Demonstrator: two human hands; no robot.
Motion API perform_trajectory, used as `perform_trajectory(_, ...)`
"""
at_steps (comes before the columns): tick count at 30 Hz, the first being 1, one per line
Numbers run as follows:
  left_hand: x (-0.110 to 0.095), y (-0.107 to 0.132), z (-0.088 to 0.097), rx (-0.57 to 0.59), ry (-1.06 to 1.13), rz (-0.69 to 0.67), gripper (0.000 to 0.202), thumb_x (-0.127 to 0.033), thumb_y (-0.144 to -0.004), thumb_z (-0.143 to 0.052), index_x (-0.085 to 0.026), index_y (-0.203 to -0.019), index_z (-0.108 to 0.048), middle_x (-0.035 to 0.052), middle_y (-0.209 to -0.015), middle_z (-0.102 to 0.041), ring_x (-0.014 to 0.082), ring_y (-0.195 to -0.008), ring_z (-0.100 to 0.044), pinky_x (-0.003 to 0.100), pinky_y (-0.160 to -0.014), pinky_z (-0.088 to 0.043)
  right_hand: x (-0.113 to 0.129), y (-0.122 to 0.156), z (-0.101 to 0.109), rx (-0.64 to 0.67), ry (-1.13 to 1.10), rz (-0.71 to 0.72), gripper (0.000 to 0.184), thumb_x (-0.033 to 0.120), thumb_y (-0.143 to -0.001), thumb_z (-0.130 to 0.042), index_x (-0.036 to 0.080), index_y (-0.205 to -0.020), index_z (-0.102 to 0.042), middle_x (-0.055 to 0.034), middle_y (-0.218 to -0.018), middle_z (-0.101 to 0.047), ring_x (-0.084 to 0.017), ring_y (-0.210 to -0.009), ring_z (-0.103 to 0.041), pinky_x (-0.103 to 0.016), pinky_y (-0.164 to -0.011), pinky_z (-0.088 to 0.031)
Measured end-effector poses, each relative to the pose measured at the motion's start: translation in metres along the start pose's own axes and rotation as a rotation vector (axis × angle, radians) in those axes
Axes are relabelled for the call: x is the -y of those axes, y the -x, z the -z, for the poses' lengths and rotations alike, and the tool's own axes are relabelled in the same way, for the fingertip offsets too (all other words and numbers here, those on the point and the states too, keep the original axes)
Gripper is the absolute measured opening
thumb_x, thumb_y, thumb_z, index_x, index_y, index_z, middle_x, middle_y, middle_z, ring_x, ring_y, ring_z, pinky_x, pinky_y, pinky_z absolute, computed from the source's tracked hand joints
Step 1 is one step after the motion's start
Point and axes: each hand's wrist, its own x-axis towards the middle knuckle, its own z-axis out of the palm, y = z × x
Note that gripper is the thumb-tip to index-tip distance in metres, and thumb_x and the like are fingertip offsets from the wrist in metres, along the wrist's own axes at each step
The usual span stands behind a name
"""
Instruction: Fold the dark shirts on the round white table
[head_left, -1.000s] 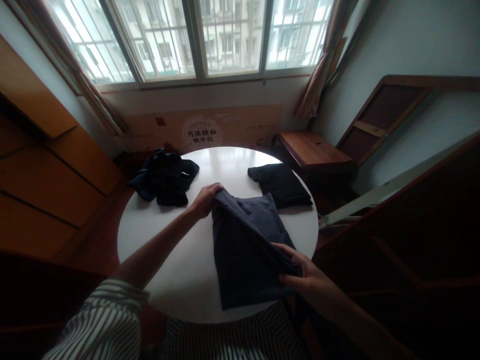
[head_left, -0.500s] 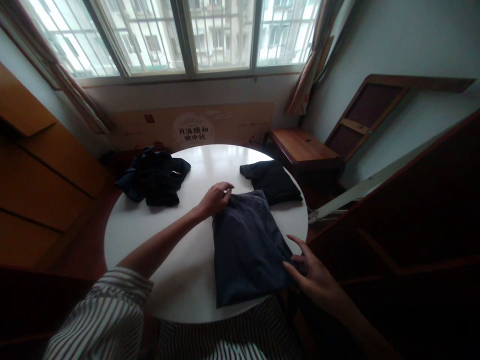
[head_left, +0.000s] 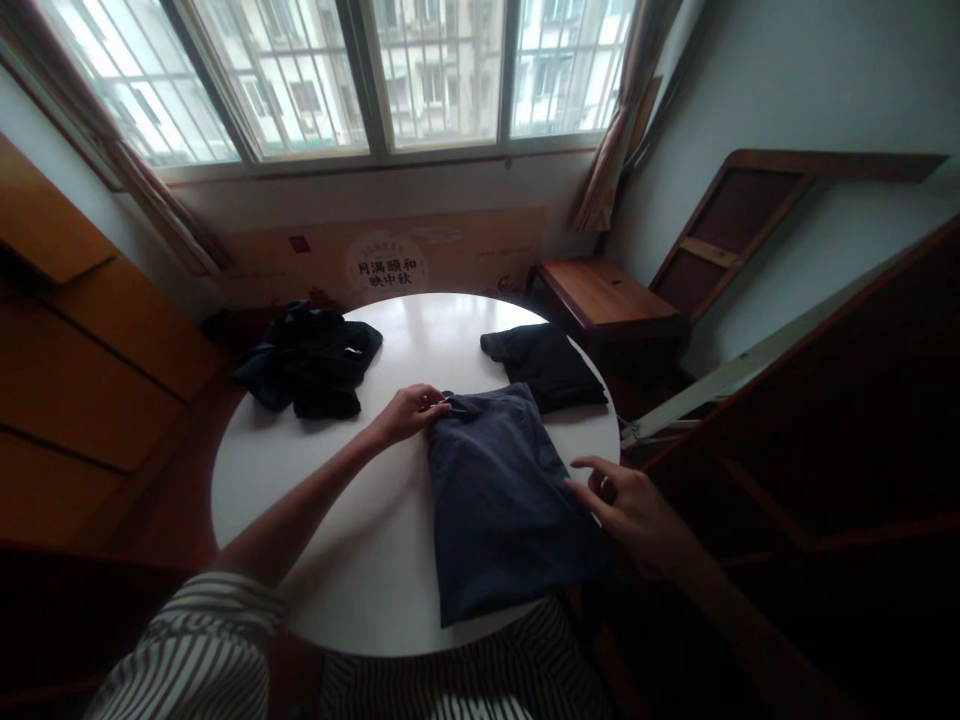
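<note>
Now we see our left hand (head_left: 409, 412) near the middle of the frame, its fingertips pinched on the top left corner of the dark blue folded garment (head_left: 499, 500). That garment lies flat on the round white table (head_left: 352, 560), spreading from the centre down toward the lower edge of the tabletop, where its bottom hem reaches the rim closest to us. Our right hand (head_left: 630, 505) is at the garment's right edge, lower right of centre, fingers spread and loose, gripping nothing; the fingertips are at the cloth's border, though we cannot tell whether they touch it.

Just above and right of the garment lies a black folded piece (head_left: 546, 365), its near corner close to the blue cloth. In the upper left part of the tabletop sits a crumpled dark heap of clothes (head_left: 311, 358), hanging partly over the rim. Beyond the table, a wooden stool (head_left: 607, 290) stands to the upper right, and a window (head_left: 390, 70) fills the top of the frame.
</note>
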Motion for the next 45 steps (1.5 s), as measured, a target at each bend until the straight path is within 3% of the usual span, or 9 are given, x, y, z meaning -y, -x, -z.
perform_trajectory(3, 0.005, 0.004, 0.002, 0.026, -0.004, 0.055, 0.038, -0.053, -0.085, -0.064, -0.015, -0.088, -0.073, 0.0057, -0.078, -0.072, 0.0167, -0.068, -0.063, 0.025, -0.060, -0.047, 0.011, -0.037, 0.002, -0.061, 0.044, 0.070, 0.032, 0.045, -0.090, -0.055, 0.017, -0.091, -0.070, -0.0046, -0.072, -0.069, -0.018, -0.064, -0.065, -0.027, -0.061, -0.048)
perform_trajectory(8, 0.012, 0.003, 0.000, 0.009, 0.018, 0.121, 0.045, -0.057, -0.086, -0.058, -0.015, -0.079, -0.070, 0.0055, -0.074, -0.070, 0.0167, -0.067, -0.061, 0.025, -0.058, -0.046, 0.023, -0.105, -0.021, 0.004, 0.260, 0.042, 0.033, 0.043, -0.087, -0.065, 0.015, -0.104, -0.068, -0.0074, -0.081, -0.073, -0.022, -0.074, -0.069, -0.027, -0.065, -0.047)
perform_trajectory(13, 0.011, 0.001, 0.003, -0.011, 0.011, 0.128, 0.044, -0.058, -0.087, -0.058, -0.015, -0.091, -0.070, 0.0056, -0.081, -0.071, 0.0156, -0.066, -0.060, 0.025, -0.059, -0.045, 0.024, -0.129, -0.038, 0.031, 0.527, 0.021, 0.028, 0.032, -0.089, -0.062, 0.016, -0.112, -0.066, -0.0112, -0.093, -0.073, -0.027, -0.086, -0.070, -0.029, -0.070, -0.046)
perform_trajectory(20, 0.016, 0.007, 0.005, 0.042, 0.012, 0.089, 0.037, -0.051, -0.085, -0.061, -0.016, -0.081, -0.074, 0.0032, -0.071, -0.069, 0.0161, -0.067, -0.058, 0.026, -0.064, -0.045, 0.016, -0.139, -0.030, -0.032, 0.380, 0.137, 0.024, 0.024, -0.095, -0.050, 0.020, -0.115, -0.062, -0.0074, -0.094, -0.073, -0.023, -0.081, -0.069, -0.027, -0.071, -0.045)
perform_trajectory(25, 0.016, 0.006, 0.000, 0.011, -0.032, 0.091, 0.041, -0.054, -0.086, -0.060, -0.016, -0.094, -0.074, 0.0051, -0.079, -0.069, 0.0169, -0.070, -0.060, 0.027, -0.066, -0.046, 0.011, -0.143, -0.028, -0.075, 0.309, 0.172, 0.026, 0.024, -0.095, -0.049, 0.019, -0.117, -0.061, -0.0076, -0.091, -0.072, -0.023, -0.080, -0.069, -0.028, -0.072, -0.046)
perform_trajectory(32, 0.022, 0.002, -0.003, 0.051, -0.031, 0.068, 0.037, -0.051, -0.087, -0.057, -0.017, -0.077, -0.069, 0.0046, -0.077, -0.063, 0.0176, -0.072, -0.059, 0.029, -0.067, -0.047, 0.007, -0.124, -0.028, 0.044, 0.164, 0.156, 0.075, 0.035, -0.083, -0.068, 0.016, -0.147, -0.035, 0.0039, -0.064, -0.065, -0.021, -0.069, -0.069, -0.026, -0.068, -0.048)
perform_trajectory(37, 0.019, -0.004, -0.004, -0.044, -0.043, 0.131, 0.036, -0.051, -0.088, -0.057, -0.018, -0.077, -0.064, 0.0053, -0.079, -0.062, 0.0194, -0.077, -0.060, 0.032, -0.073, -0.049, 0.004, -0.119, -0.027, -0.012, 0.214, 0.196, 0.056, 0.024, -0.089, -0.057, 0.017, -0.143, -0.043, -0.0002, -0.071, -0.067, -0.020, -0.065, -0.066, -0.029, -0.070, -0.050)
perform_trajectory(41, 0.004, 0.005, 0.002, -0.171, -0.011, 0.426, 0.052, -0.061, -0.084, -0.062, -0.014, -0.106, -0.059, 0.0098, -0.090, -0.065, 0.0209, -0.076, -0.065, 0.033, -0.070, -0.052, 0.007, -0.099, -0.029, -0.126, 0.353, 0.309, 0.047, 0.034, -0.092, -0.057, 0.015, -0.135, -0.054, -0.0120, -0.100, -0.067, -0.027, -0.089, -0.066, -0.039, -0.084, -0.053)
perform_trajectory(45, -0.017, 0.017, 0.006, 0.030, 0.299, 0.769, 0.098, -0.070, -0.076, -0.067, -0.009, -0.141, -0.025, 0.0069, -0.075, -0.068, 0.0222, -0.059, -0.067, 0.032, -0.056, -0.053, 0.003, -0.067, -0.040, -0.151, 0.401, 0.434, 0.052, 0.049, -0.092, -0.058, 0.021, -0.135, -0.057, -0.0175, -0.133, -0.055, -0.034, -0.123, -0.053, -0.051, -0.105, -0.044)
